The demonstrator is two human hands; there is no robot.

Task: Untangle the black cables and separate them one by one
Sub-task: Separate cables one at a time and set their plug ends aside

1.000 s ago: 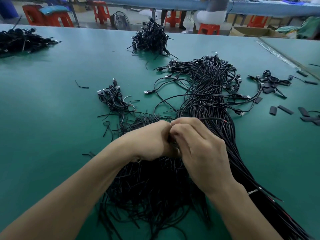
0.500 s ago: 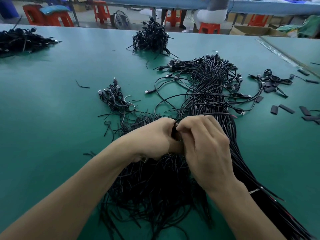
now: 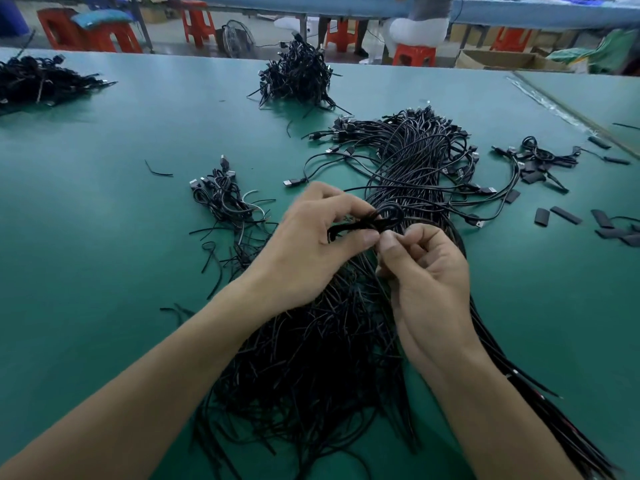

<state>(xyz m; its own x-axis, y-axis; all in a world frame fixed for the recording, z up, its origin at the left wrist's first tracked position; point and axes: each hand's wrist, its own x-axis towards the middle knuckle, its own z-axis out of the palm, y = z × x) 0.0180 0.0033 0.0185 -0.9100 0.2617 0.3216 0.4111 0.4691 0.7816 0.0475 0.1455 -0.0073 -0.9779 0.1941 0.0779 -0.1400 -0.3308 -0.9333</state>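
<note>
Fingers [image 3: 358, 237] of left hand [image 3: 304, 251] and right hand [image 3: 429, 278] curled, pinching looped cable [image 3: 372, 221] | loop lies just beyond fingertips, long axis left-right

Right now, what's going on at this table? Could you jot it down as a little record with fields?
Surface: green table
Hands: left hand and right hand both pinch a looped black strand, held over the heap
Main heap: long black cables, plugs fanned at the far end
Other piles: small bundle at left; far heap; far-left heap
Loose bits: short black sleeves at right
</note>
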